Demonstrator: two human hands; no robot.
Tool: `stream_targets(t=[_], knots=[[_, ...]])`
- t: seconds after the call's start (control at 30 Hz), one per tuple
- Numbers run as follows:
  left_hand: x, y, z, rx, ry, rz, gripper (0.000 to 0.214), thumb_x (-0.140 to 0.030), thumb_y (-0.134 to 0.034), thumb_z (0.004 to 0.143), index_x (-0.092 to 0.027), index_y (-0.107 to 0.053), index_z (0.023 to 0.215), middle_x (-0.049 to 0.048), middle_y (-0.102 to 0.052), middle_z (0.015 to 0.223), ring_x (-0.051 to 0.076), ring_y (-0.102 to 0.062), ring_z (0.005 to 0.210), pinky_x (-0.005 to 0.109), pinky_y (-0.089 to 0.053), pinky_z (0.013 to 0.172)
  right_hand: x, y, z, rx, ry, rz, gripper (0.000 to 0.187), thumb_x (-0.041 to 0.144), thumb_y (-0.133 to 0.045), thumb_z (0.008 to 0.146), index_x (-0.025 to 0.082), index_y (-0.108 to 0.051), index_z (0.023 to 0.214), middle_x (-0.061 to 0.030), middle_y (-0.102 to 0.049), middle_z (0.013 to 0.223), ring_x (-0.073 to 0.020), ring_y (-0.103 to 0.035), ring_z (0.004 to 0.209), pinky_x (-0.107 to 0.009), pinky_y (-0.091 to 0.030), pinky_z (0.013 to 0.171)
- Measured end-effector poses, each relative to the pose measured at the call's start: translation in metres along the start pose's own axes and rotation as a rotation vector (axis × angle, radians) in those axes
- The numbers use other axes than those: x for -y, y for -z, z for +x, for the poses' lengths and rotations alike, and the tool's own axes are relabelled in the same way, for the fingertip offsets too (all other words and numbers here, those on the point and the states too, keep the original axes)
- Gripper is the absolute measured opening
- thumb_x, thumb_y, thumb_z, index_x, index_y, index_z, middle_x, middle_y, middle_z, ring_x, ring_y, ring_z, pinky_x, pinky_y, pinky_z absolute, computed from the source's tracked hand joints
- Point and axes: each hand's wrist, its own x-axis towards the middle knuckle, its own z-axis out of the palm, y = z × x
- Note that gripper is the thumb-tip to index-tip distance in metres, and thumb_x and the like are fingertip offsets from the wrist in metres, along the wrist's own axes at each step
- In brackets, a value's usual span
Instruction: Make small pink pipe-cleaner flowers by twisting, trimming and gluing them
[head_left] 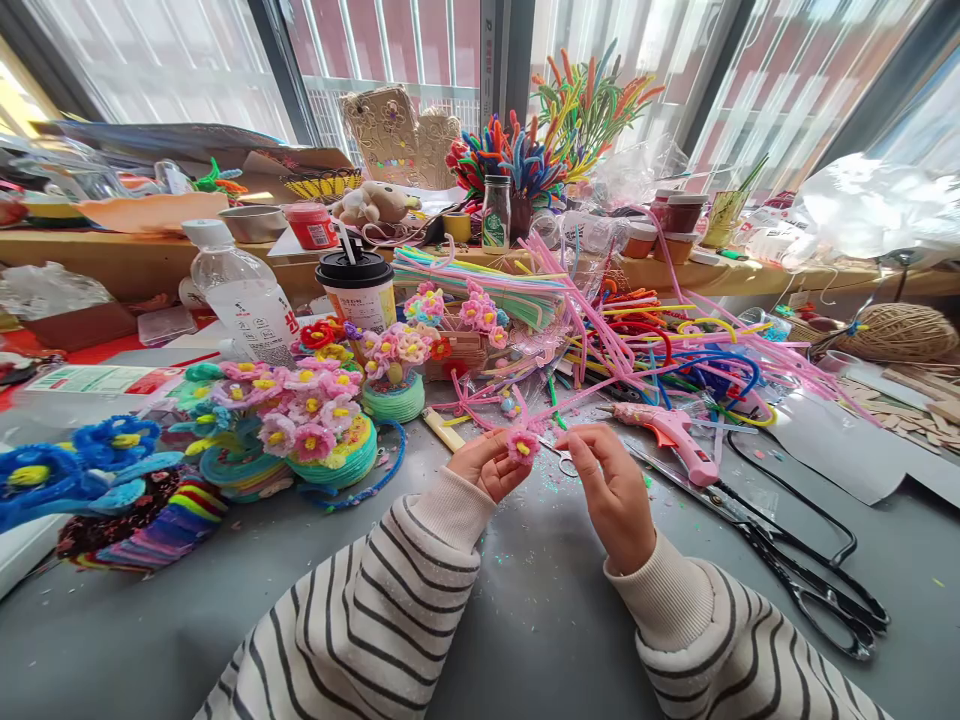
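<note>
My left hand [487, 465] is closed, pinching a small pink fuzzy pipe-cleaner flower [523, 447] with a yellow centre between its fingertips. Just right of the flower, my right hand [611, 495] is curled with thumb and fingers together. What it pinches is too small or hidden to tell. A small pair of scissors [568, 466], with a pale finger loop showing, is close by the right fingertips; whether they touch it I cannot tell. Finished pink pipe-cleaner flowers [311, 400] stand in round turquoise pots [345, 455] to the left.
A pink glue gun [675, 440] and large black scissors [810, 580] lie on the right. Behind are loose pipe cleaners [622, 340], a lidded cup [356, 290] and a plastic bottle [244, 300]. A blue flower pot [142, 515] stands far left, a twine ball [904, 330] far right.
</note>
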Motion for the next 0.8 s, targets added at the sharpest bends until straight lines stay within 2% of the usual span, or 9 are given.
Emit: stream_targets(t=[0.13,0.3,0.47,0.57,0.73,0.8], knots=[[0.002,0.002,-0.001,0.068,0.034,0.096,0.018,-0.006,-0.056,0.064,-0.013,-0.044,0.075,0.0015,-0.06,0.058,0.009,-0.057,0.048,0.017,-0.048,0.047,-0.006,-0.004,0.001,0.177,-0.253,0.291,0.024,0.034,-0.039,0.078,0.017,-0.054,0.069,0.0002,-0.051,0.063,-0.0116,-0.047,0.061,-0.025,-0.037,0.061],[0.006,0.005,0.002,0.186,0.14,0.299,0.029,-0.012,-0.064,0.056,-0.014,-0.044,0.076,0.0006,-0.06,0.057,0.009,-0.057,0.047,0.018,-0.047,0.047,-0.008,-0.006,0.003,0.237,-0.473,0.567,0.02,0.036,-0.052,0.069,0.017,-0.057,0.069,0.0025,-0.05,0.06,-0.0092,-0.044,0.059,-0.023,-0.035,0.058],[0.008,0.006,0.003,0.289,0.135,0.375,0.033,-0.022,-0.07,0.049,-0.013,-0.049,0.073,-0.0003,-0.059,0.054,0.007,-0.054,0.044,0.016,-0.044,0.043,-0.002,-0.004,0.004,0.281,-0.692,0.823,0.018,0.032,-0.062,0.06,0.015,-0.058,0.064,0.0044,-0.046,0.054,-0.0059,-0.039,0.051,-0.021,-0.032,0.052],[0.01,0.006,0.003,0.345,0.107,0.375,0.036,-0.026,-0.071,0.046,-0.012,-0.05,0.071,0.001,-0.06,0.055,0.007,-0.053,0.043,0.016,-0.043,0.041,0.0,-0.004,0.005,0.328,-0.755,0.953,0.017,0.03,-0.063,0.059,0.015,-0.056,0.059,0.0057,-0.042,0.049,-0.0055,-0.039,0.048,-0.021,-0.032,0.051],[0.012,0.004,0.001,0.244,0.103,0.344,0.045,-0.018,-0.074,0.04,-0.014,-0.045,0.074,0.0024,-0.061,0.056,0.01,-0.055,0.047,0.019,-0.043,0.044,-0.003,-0.005,0.004,0.317,-0.798,1.023,0.019,0.031,-0.064,0.058,0.015,-0.055,0.061,0.0048,-0.047,0.052,-0.0056,-0.043,0.049,-0.02,-0.034,0.052],[0.012,0.004,0.001,0.238,0.093,0.332,0.046,-0.017,-0.074,0.04,-0.014,-0.044,0.074,0.0024,-0.061,0.056,0.01,-0.056,0.048,0.019,-0.043,0.045,-0.004,-0.006,0.004,0.314,-0.811,1.033,0.02,0.031,-0.065,0.057,0.015,-0.055,0.063,0.0046,-0.048,0.053,-0.006,-0.043,0.05,-0.021,-0.035,0.053]])
